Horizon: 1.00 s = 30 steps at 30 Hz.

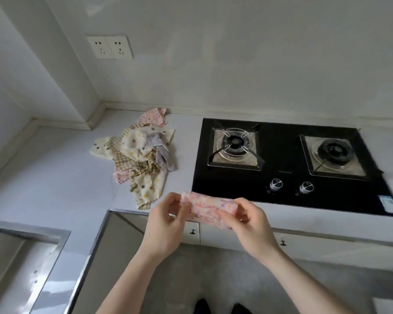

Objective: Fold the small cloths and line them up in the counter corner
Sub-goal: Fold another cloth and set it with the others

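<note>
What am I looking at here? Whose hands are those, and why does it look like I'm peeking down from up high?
There is no robot here. A person wears a camera on their head, so the one picture looks down just as their eyes would. That is why you see two arms reaching out from the bottom.

The left hand and right hand hold a pink speckled cloth between them, each pinching one end. It is a bit blurry.

Past the hands is a pale counter. On it lies a messy pile of cloths, dotted and checked, not folded yet. Beside the pile is a black stove with two burners and two knobs. On the wall are two sockets.
</note>
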Each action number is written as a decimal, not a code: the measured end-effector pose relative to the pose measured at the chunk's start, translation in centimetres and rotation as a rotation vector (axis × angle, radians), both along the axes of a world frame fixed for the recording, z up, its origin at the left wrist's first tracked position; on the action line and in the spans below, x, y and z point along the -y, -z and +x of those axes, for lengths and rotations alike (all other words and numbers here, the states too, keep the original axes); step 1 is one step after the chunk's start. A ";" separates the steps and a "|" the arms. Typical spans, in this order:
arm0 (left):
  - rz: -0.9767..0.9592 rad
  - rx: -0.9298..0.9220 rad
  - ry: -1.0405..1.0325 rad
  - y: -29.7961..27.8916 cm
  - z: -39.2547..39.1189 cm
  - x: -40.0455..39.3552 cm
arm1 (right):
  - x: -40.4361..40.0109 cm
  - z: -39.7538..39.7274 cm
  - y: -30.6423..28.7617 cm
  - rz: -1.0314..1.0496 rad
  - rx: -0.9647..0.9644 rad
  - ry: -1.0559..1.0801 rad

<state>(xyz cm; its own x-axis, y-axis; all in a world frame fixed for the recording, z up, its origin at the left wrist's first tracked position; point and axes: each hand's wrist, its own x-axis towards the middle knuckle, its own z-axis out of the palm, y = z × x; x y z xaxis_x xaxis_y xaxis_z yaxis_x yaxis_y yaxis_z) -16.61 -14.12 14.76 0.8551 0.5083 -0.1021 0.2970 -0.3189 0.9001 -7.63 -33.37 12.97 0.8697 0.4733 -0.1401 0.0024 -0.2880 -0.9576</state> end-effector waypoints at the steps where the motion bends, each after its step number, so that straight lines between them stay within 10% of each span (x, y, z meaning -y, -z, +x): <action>1: -0.002 -0.009 0.063 -1.2 -0.2 0.6 | 1.4 -0.5 -1.6 0.003 -0.023 -0.003; 18: 0.194 0.099 0.591 -9.3 14.8 20.7 | 25.5 3.9 -8.8 -0.137 0.066 0.419; 30: 0.163 0.061 0.595 -11.5 25.8 42.2 | 46.9 14.4 -11.1 -0.178 0.031 0.454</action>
